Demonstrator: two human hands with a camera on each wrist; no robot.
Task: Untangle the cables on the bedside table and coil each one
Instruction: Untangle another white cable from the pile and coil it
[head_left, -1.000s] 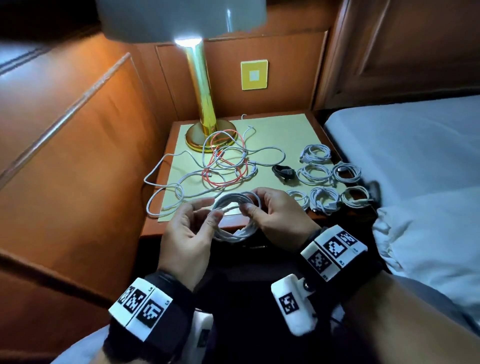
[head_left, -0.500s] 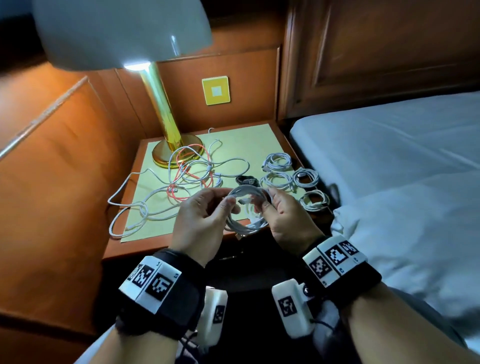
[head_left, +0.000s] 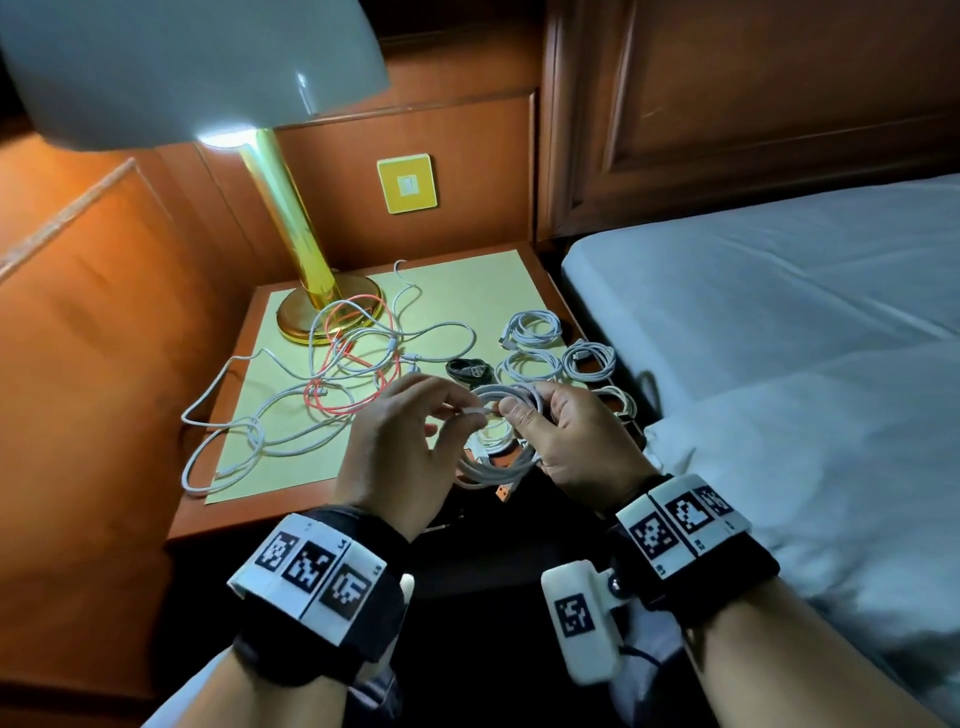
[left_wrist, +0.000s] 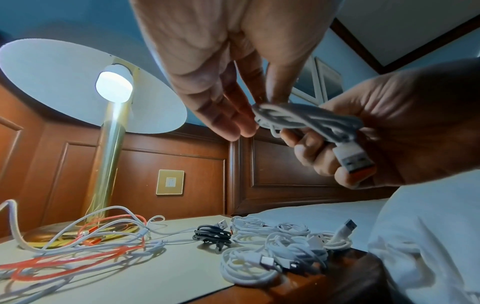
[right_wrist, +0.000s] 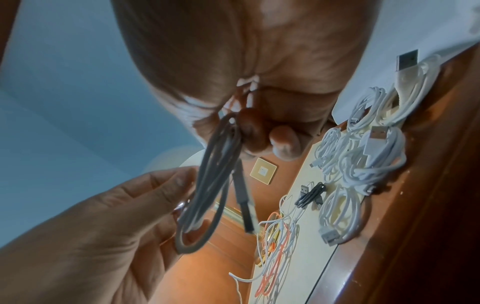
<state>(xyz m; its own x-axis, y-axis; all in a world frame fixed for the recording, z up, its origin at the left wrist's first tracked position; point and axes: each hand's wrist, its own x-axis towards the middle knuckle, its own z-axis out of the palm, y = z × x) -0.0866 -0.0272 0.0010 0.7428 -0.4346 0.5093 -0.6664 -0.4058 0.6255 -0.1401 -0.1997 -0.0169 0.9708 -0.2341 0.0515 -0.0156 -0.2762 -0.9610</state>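
Above the front edge of the bedside table (head_left: 228, 519), both hands hold one white coiled cable (head_left: 493, 467) between them. My left hand (head_left: 457, 415) pinches the cable's thin loose end at the top of the coil (left_wrist: 306, 119). My right hand (head_left: 524, 413) grips the coil's right side with curled fingers, and an orange-tipped USB plug (left_wrist: 353, 158) sticks out below them. The right wrist view shows the coil (right_wrist: 215, 174) hanging from my right fingers. A loose tangle of white and orange cables (head_left: 353, 364) lies on the yellow mat (head_left: 457, 291).
Several white coiled cables (head_left: 535, 327) and one black coil (head_left: 467, 370) sit on the table's right side. A gold lamp base (head_left: 332, 312) stands at the back left under a wide shade. Wood panels close the left and back; a white bed (head_left: 779, 312) lies right.
My head has turned right, so the table sits further left in view. The hands stay together on the coil, and my left fingers have shifted from its rim to the loose end.
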